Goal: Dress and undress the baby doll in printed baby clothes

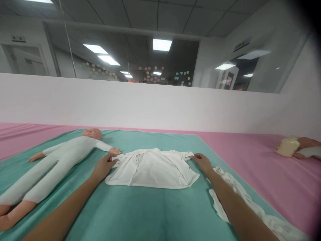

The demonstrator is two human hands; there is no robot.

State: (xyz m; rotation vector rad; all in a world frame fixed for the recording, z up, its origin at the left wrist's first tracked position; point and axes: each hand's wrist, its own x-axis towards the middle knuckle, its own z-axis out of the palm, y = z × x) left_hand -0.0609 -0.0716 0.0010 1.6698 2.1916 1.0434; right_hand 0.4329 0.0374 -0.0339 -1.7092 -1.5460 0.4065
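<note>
A small white baby shirt [155, 169] lies spread on the green cloth, its hem toward me and its sleeves out to the sides. My left hand [104, 166] pinches the end of the left-side sleeve between thumb and fingers. At the opposite sleeve end, my right hand [202, 162] has its fingertips closed on the cuff. To the left a baby doll [67, 154] in a pale suit lies on its back, one of its hands close to my left hand. More white baby clothes [235, 185] lie bunched under and beside my right forearm.
The green cloth [160, 211] covers the middle of a pink sheet [276, 167]. At the far right lie a pale yellow bottle-like object [288, 146] and part of another doll [309, 143]. A white low wall [150, 105] with glass above stands behind.
</note>
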